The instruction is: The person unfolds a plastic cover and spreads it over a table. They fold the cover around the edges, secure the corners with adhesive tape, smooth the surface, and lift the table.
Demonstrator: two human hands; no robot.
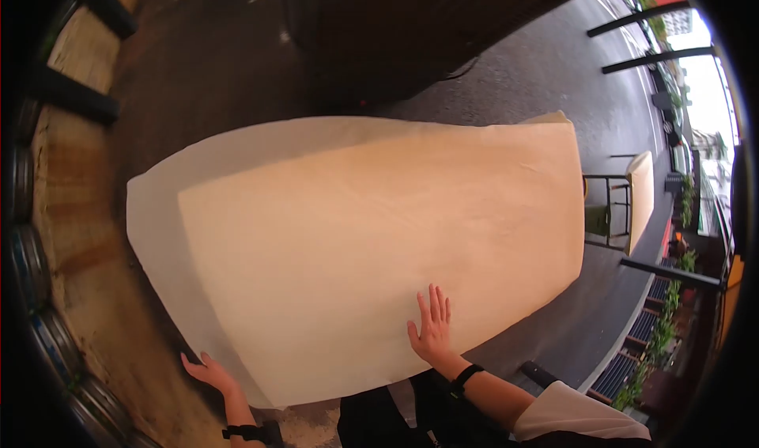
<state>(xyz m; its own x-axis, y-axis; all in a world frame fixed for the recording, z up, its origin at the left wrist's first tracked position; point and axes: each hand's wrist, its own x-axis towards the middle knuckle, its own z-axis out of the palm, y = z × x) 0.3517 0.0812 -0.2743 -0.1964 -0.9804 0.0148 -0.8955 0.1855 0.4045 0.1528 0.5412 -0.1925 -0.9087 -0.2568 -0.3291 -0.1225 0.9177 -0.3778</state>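
Observation:
A large cream cloth [340,234] lies spread over a table-like surface in front of me, its edges hanging past the rim. Flat on the cloth's near right part rests my right hand [432,329], fingers stretched out. My left hand [207,371] is just off the near left edge of the cloth, fingers extended and apart, holding nothing. Whether it touches the hanging edge, I cannot tell. Shallow creases show on the cloth's right half.
Metal kegs [55,337] line a stained wall [71,187] at the left. A dark bulky object [395,29] stands beyond the cloth. At the right is a metal-framed stand [609,211] with a pale covered top [640,199]. Slatted benches [617,373] and plants [664,321] are farther right.

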